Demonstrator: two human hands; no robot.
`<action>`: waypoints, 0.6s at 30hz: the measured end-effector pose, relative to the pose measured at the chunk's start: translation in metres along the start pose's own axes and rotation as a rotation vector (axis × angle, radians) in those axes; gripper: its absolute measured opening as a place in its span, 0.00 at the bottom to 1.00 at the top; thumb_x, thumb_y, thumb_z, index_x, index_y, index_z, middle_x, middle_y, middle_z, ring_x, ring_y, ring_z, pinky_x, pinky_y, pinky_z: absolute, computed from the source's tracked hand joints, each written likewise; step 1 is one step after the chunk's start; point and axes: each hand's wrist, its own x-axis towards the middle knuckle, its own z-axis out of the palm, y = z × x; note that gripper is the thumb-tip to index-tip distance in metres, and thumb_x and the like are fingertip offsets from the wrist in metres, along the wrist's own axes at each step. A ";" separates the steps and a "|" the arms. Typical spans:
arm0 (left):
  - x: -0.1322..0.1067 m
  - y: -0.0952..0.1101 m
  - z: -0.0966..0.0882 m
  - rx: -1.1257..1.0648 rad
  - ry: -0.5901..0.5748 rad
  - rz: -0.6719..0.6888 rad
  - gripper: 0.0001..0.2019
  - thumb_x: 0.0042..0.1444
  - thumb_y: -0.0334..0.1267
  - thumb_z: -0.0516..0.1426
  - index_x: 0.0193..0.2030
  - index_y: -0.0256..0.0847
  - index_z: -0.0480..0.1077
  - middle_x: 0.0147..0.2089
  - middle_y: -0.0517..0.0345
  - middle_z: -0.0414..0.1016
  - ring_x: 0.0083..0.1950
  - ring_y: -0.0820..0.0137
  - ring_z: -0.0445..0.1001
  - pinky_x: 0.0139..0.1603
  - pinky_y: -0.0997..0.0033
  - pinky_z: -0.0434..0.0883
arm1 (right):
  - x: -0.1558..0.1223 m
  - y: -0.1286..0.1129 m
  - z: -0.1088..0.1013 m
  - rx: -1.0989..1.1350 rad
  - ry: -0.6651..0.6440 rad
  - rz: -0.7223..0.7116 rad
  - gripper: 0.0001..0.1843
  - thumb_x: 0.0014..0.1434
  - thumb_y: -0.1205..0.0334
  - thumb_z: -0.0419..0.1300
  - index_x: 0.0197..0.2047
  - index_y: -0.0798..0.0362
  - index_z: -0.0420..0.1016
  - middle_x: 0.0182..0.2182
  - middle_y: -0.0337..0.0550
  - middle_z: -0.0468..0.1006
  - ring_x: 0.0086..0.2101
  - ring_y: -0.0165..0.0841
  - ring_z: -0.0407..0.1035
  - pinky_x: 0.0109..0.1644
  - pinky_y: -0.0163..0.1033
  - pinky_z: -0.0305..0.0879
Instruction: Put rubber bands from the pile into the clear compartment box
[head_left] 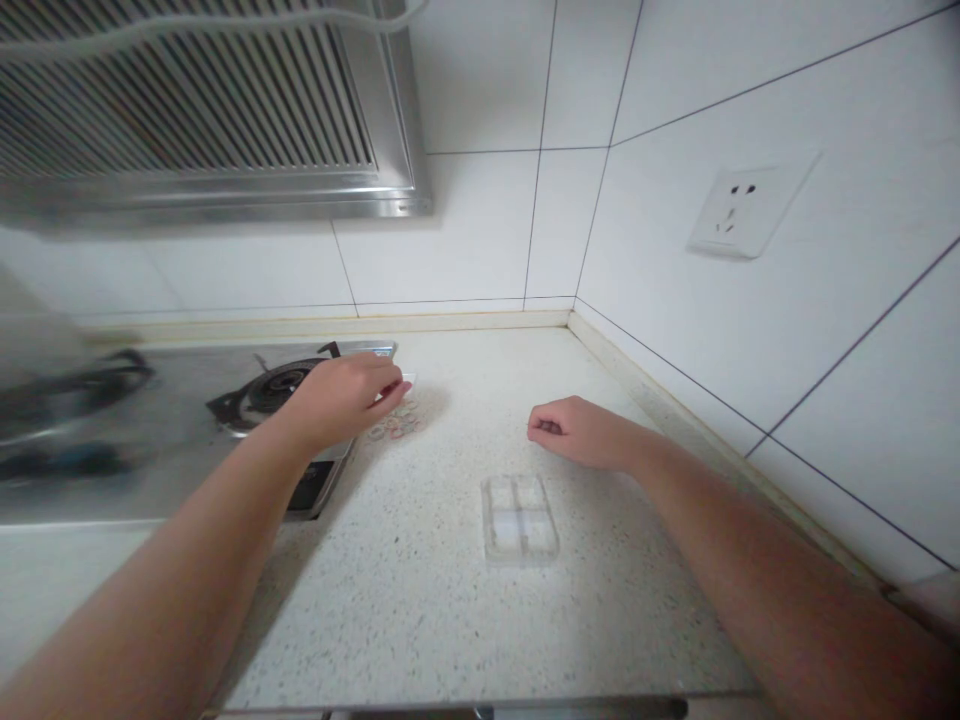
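Observation:
My left hand (pixel 356 393) hovers over a small heap of little rings (pixel 401 428), whitish and reddish, on the counter beside the stove. Its thumb and fingers are pinched together; what they hold, if anything, is too small to make out. A pale clear edge (pixel 409 379) shows just past its fingertips. Off to the right, my right hand (pixel 574 430) is curled closed above the counter, and its fingers hide whatever may be inside. Nearer to me than the right hand lies a clear plastic box (pixel 520 520) with several compartments.
At left a steel gas stove (pixel 180 480) with a black burner (pixel 270 393) meets the speckled counter (pixel 420 610). A range hood (pixel 390 190) hangs above it. White tiled walls meet at the back corner; a power socket (pixel 739 213) sits on the right wall.

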 end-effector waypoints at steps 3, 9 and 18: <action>-0.006 -0.021 0.007 0.016 0.014 -0.140 0.19 0.68 0.47 0.45 0.36 0.40 0.71 0.38 0.53 0.74 0.40 0.65 0.71 0.38 0.68 0.63 | 0.000 0.001 0.000 -0.002 -0.004 -0.010 0.12 0.61 0.58 0.55 0.33 0.54 0.76 0.28 0.42 0.77 0.28 0.30 0.67 0.33 0.36 0.55; -0.009 -0.039 0.038 -0.120 -0.090 -0.178 0.15 0.65 0.44 0.48 0.46 0.43 0.74 0.48 0.53 0.77 0.48 0.63 0.73 0.49 0.66 0.67 | -0.002 -0.001 -0.002 -0.013 -0.010 0.005 0.11 0.60 0.59 0.55 0.32 0.55 0.75 0.28 0.43 0.77 0.28 0.30 0.66 0.32 0.36 0.54; -0.004 -0.027 0.059 -0.137 -0.168 -0.210 0.14 0.64 0.41 0.49 0.48 0.46 0.75 0.50 0.53 0.76 0.49 0.61 0.74 0.45 0.67 0.68 | -0.005 -0.004 -0.004 -0.014 -0.028 0.018 0.10 0.59 0.59 0.56 0.33 0.54 0.76 0.29 0.43 0.78 0.29 0.31 0.67 0.33 0.36 0.56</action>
